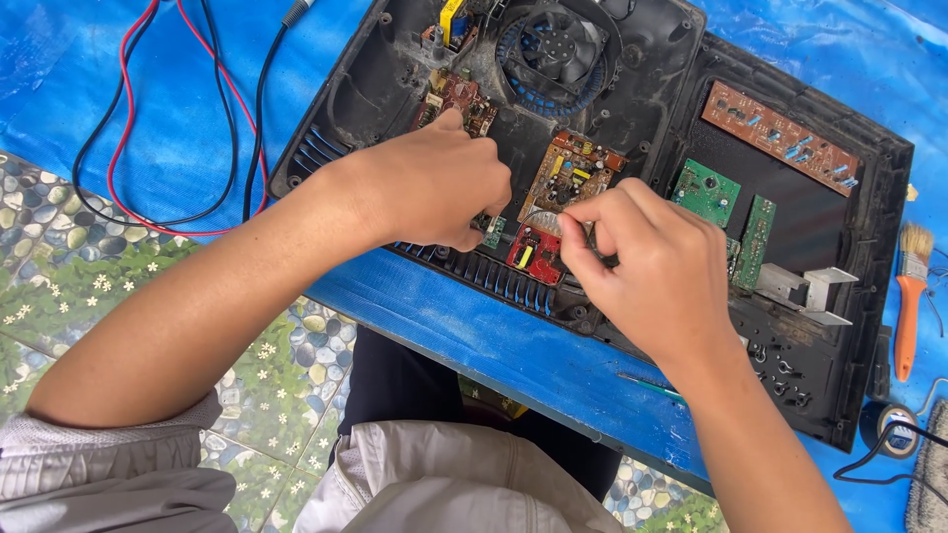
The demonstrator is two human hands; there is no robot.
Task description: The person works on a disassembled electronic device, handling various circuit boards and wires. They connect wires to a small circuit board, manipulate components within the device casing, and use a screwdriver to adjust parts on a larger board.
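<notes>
An opened black plastic appliance housing (849, 326) lies on a blue sheet, with a round fan (556, 44) and several circuit boards inside. My left hand (434, 188) rests inside the housing, fingers curled by a small green board (494, 233). My right hand (652, 262) pinches a thin wire or small part next to a red component (528, 255), just below an orange-brown board (571, 170). What exactly the fingers of either hand grip is hidden.
Red and black probe leads (128, 118) loop at the upper left on the blue sheet (494, 341). An orange-handled brush (909, 296) and a tape roll (897, 426) lie at the right. Green boards (707, 191) sit right of my hand. A pebble-patterned floor (79, 266) is lower left.
</notes>
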